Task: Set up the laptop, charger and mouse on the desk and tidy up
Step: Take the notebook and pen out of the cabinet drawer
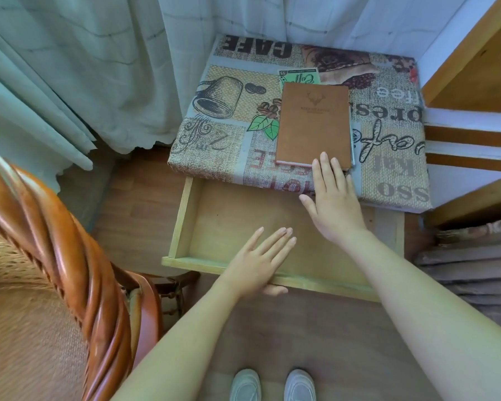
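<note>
Two pale slip-on shoes [272, 384] stand on the wooden floor at the bottom edge, directly below the person's forearms. Fingers of the left hand [259, 260] are spread flat and hold nothing; the palm lies over the front rail of an open wooden drawer [182, 215], with the thumb tucked under that rail. Fingers of the right hand [334, 198] are also extended and close together, empty, their tips touching the near edge of a brown notebook [313, 125] stamped with a deer-head emblem. Whether they press on it cannot be told. That notebook lies flat on the desk [229, 111], which wears a coffee-themed printed cover, and a thin grey edge shows beneath its right side; what that is cannot be made out. Inside the drawer only bare board shows. No laptop, charger or mouse is visible anywhere. A wicker chair [70, 241] fills the lower left, pale green curtains [70, 53] hang behind, and wooden shelving [475, 68] stands at right.
</note>
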`<state>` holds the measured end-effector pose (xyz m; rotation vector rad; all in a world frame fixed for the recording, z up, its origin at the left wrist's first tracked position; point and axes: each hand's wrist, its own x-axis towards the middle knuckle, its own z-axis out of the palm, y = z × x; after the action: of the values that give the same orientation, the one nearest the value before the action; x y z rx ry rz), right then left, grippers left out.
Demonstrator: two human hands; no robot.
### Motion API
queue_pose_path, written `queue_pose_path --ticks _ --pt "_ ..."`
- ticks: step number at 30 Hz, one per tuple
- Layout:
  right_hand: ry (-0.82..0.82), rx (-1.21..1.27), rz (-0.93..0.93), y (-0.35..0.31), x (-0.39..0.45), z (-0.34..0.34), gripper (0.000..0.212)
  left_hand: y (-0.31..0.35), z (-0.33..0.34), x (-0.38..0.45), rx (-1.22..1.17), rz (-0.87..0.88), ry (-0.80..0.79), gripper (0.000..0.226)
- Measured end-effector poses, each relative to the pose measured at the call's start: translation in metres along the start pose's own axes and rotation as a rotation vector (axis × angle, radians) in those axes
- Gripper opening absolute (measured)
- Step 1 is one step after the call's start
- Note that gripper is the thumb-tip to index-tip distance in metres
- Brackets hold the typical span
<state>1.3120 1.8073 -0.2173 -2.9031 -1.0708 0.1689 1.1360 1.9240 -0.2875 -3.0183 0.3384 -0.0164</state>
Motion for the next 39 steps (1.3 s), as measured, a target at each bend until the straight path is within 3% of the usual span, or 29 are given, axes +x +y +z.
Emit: queue_pose_path --ticks 3,9,15,17,21,23,25,29,31,35,39 --pt "-0.012 0.006 -0.019 0.002 0.000 -0.002 0.067 0.005 -0.002 -0.001 0.151 0.107 0.037 0.093" --pt "-0.031 0.026 -0.078 0.011 -0.001 -0.007 0.064 0.014 -0.006 -0.005 0.239 0.007 0.045 0.100" --pt "-0.039 0.059 -0.113 0.018 -0.001 -0.013 0.064 -0.002 -0.032 0.006 0.256 -0.028 0.130 0.091" --pt "-0.034 0.071 -0.108 0.018 -0.001 -0.013 0.063 -0.008 -0.039 0.017 0.252 -0.103 0.100 0.103" --pt "-0.014 0.063 -0.101 0.017 -0.002 -0.013 0.064 -0.015 -0.044 0.051 0.164 -0.422 0.089 0.130" --pt "-0.021 0.059 -0.107 0.019 -0.002 -0.012 0.065 -0.019 -0.047 0.073 0.151 -0.515 0.116 0.134" --pt "-0.018 0.065 -0.122 0.022 -0.002 -0.013 0.066 -0.025 -0.051 0.095 0.158 -0.568 0.133 0.124" --pt "-0.020 0.123 -0.150 0.029 -0.001 -0.016 0.065 -0.047 -0.039 0.130 0.260 -0.497 0.206 0.059" --pt "-0.013 0.144 -0.168 0.034 -0.001 -0.017 0.066 -0.055 -0.031 0.141 0.272 -0.451 0.244 0.043" --pt "0.007 0.210 -0.209 0.044 -0.003 -0.016 0.064 -0.055 -0.027 0.141 0.273 -0.409 0.269 0.043" --pt "0.081 0.294 -0.182 0.054 -0.002 -0.022 0.059 -0.061 -0.042 0.137 0.140 -0.374 0.213 0.069"
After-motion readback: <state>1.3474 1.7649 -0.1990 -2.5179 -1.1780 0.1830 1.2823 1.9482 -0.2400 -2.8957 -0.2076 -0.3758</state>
